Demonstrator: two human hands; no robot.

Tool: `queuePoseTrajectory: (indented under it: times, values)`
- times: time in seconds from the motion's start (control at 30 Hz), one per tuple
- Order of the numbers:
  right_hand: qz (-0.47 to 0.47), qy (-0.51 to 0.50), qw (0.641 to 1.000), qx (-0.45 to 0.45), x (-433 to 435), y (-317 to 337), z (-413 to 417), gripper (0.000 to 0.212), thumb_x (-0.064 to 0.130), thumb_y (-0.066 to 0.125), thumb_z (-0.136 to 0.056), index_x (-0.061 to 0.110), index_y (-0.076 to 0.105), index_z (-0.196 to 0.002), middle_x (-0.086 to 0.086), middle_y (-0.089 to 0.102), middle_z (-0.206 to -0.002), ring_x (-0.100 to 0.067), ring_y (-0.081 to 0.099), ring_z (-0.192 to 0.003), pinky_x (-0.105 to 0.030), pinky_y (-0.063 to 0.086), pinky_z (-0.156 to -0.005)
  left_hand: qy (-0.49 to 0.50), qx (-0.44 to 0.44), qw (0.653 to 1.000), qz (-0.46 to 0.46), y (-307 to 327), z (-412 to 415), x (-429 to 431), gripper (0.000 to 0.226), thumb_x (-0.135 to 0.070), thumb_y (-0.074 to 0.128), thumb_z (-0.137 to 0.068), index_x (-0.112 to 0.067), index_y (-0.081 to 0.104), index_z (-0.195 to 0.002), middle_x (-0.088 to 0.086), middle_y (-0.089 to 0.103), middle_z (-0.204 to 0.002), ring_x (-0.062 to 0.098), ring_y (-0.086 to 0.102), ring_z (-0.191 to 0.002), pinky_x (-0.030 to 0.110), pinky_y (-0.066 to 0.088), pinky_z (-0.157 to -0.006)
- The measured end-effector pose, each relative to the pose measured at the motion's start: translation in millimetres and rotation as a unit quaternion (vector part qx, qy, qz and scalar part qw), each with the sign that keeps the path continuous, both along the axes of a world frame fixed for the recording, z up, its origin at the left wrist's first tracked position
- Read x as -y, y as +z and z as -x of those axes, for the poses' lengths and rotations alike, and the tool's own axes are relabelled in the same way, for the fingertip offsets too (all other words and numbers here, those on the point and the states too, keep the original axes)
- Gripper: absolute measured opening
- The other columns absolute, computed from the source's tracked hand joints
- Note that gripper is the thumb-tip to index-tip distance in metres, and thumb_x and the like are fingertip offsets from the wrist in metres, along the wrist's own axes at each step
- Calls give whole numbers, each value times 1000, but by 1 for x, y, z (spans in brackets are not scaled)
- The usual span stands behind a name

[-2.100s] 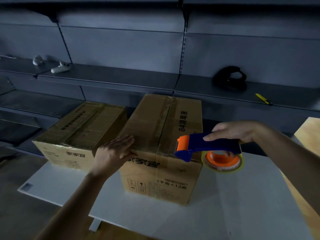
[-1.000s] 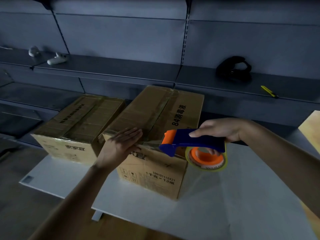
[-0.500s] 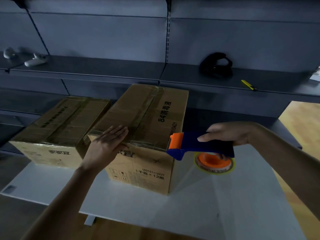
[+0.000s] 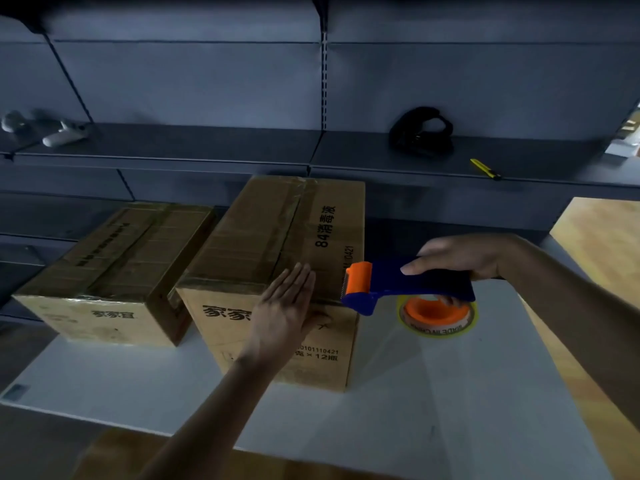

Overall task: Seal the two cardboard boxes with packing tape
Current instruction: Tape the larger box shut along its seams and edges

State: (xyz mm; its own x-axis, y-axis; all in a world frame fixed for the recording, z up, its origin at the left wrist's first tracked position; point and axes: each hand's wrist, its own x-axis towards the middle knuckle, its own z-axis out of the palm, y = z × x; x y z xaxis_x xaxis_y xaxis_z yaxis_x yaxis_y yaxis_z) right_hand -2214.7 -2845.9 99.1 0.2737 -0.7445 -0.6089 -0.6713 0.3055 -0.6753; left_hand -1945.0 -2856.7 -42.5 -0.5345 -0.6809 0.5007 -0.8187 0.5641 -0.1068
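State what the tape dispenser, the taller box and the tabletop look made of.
The tape dispenser: likely moulded plastic, smooth blue body, orange roller, faint sheen. The taller box: matte brown cardboard, printed black, glossy tape strips across the top. The tabletop: smooth white sheet, perhaps laminate; what lies under it cannot be told.

The left hand [image 4: 287, 306] lies flat over the top front edge of the taller brown cardboard box [image 4: 277, 233], hiding part of its printed lettering. The right hand [image 4: 457, 261] has its fingers mostly concealed behind the blue and orange tape dispenser [image 4: 408, 289]. Beyond that hand, the black object [image 4: 420, 131] on the grey shelf [image 4: 207, 143] cannot be identified.
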Motion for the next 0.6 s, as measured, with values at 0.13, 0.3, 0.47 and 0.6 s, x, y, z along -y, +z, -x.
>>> queuePoseTrajectory:
  times: [0.13,0.3,0.47,0.6]
  values:
    - [-12,13,1000,11,-1,-5,0,25,32,52,-91,8,60,-87,3,63,-55,-8,59,-48,-19,48,-47,-11,-13,1000,-6,-3,-5,5,63,-49,40,-86,0,59,-120,16,59,-125,26,58,-115,41,38,-99]
    - [-15,14,999,33,9,-8,-11,36,38,58,-85,4,62,-97,-4,65,-65,-14,61,-54,-23,49,-48,-22,-20,999,-26,3,-18,19,73,-58,22,-94,0,60,-119,15,59,-124,25,58,-114,40,40,-98]
    - [-8,30,999,35,19,-12,-20,39,38,53,-91,2,59,-104,-1,66,-62,-13,63,-54,-23,50,-51,-32,-14,998,-45,6,-30,35,67,-55,37,-87,-1,58,-121,15,59,-125,24,57,-115,42,48,-95]
    - [-16,25,999,43,20,-14,-9,34,37,52,-90,4,59,-98,-4,65,-61,-15,62,-54,-24,50,-51,-37,-28,998,-33,6,-28,33,68,-56,30,-92,-1,59,-120,14,59,-125,21,56,-115,41,41,-97]
